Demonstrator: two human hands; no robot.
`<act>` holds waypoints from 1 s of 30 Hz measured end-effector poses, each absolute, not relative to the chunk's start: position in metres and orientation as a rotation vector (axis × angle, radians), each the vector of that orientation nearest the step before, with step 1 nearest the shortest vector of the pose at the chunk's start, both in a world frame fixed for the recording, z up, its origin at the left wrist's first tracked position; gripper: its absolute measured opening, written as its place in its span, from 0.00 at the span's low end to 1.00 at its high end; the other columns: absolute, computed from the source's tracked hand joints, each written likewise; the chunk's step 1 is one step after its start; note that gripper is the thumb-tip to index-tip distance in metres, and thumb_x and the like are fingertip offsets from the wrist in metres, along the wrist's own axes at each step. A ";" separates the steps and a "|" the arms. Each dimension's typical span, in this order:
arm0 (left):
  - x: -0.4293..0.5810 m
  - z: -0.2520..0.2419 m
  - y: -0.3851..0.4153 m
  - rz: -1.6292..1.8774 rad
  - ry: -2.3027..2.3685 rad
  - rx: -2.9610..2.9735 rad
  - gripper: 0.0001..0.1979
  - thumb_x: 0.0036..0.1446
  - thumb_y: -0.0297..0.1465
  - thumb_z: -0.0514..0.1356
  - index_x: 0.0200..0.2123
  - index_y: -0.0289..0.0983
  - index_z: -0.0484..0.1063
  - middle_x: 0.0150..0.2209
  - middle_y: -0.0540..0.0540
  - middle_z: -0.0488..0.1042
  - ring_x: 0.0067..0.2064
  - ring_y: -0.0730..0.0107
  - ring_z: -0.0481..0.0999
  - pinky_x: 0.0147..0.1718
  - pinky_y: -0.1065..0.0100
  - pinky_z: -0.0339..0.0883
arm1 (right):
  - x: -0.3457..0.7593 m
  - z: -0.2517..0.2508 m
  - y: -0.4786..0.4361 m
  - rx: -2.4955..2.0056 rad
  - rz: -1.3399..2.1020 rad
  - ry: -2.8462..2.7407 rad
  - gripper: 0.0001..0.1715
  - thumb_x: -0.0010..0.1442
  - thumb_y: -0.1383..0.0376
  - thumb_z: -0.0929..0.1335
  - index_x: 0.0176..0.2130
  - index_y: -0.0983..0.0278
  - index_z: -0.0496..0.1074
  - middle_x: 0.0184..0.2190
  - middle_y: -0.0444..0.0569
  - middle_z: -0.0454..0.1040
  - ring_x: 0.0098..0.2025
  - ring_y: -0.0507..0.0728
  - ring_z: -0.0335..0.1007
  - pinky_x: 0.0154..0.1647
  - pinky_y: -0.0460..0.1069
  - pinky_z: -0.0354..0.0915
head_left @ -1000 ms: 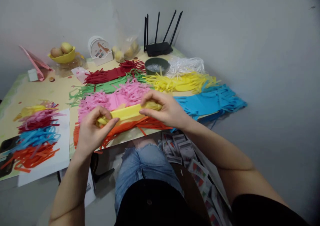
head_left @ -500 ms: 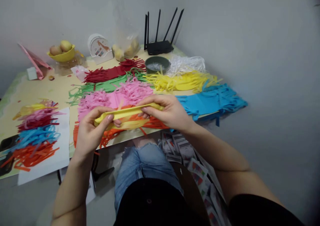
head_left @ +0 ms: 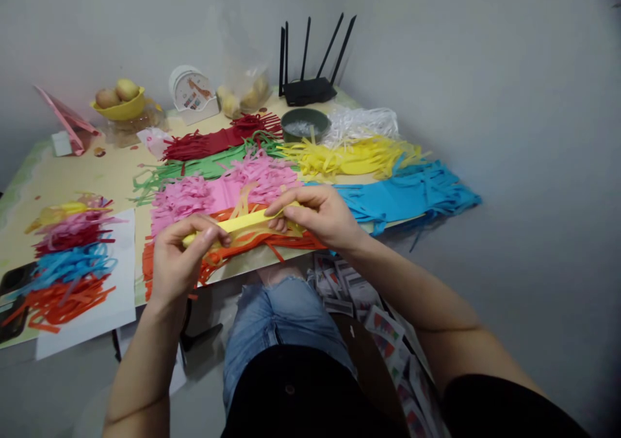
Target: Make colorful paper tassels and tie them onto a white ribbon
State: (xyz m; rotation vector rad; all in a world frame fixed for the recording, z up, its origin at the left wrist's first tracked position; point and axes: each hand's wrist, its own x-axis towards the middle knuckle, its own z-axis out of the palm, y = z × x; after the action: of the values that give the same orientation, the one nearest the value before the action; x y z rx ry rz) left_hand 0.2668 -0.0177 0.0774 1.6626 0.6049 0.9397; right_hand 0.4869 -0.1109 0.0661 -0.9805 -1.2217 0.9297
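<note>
A folded yellow strip of fringed paper or thin fabric (head_left: 245, 220) stretches between my two hands above the table's front edge. My left hand (head_left: 187, 250) pinches one end between thumb and fingers. At the other end, my right hand (head_left: 315, 215) grips it with thumb and bent fingers. A few pale yellow fringe ends hang loose around the strip. Below lies an orange fringed piece (head_left: 262, 239), partly covered by the hands. Just behind are a pink fringed piece (head_left: 226, 193) and, to the right, a blue one (head_left: 402, 195).
Farther back lie red (head_left: 218, 142), green (head_left: 208, 165) and yellow (head_left: 356, 158) fringed pieces. A dark bowl (head_left: 305, 124) stands by a black router (head_left: 309, 91). At left, colourful tassel bundles (head_left: 72, 260) rest on white paper (head_left: 123, 283). Printed packets (head_left: 356, 289) sit below the table.
The yellow strip has become narrower and flatter between my hands, with its face turned. My right fingers have curled more around its end, and loose fringe now shows above it.
</note>
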 end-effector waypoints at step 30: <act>0.268 0.074 -0.011 0.846 0.481 1.478 0.07 0.51 0.24 0.67 0.29 0.41 0.85 0.27 0.47 0.81 0.29 0.72 0.80 0.33 0.74 0.74 | 0.500 0.068 -0.106 -0.962 1.074 -1.301 0.06 0.54 0.67 0.76 0.35 0.62 0.85 0.33 0.47 0.84 0.34 0.52 0.83 0.38 0.45 0.78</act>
State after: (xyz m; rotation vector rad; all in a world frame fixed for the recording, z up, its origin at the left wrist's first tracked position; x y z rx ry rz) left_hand 0.2679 -0.0111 0.0738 1.4782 0.4814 0.8464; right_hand 0.4998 -0.1059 0.0679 -0.9615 -1.3013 1.0744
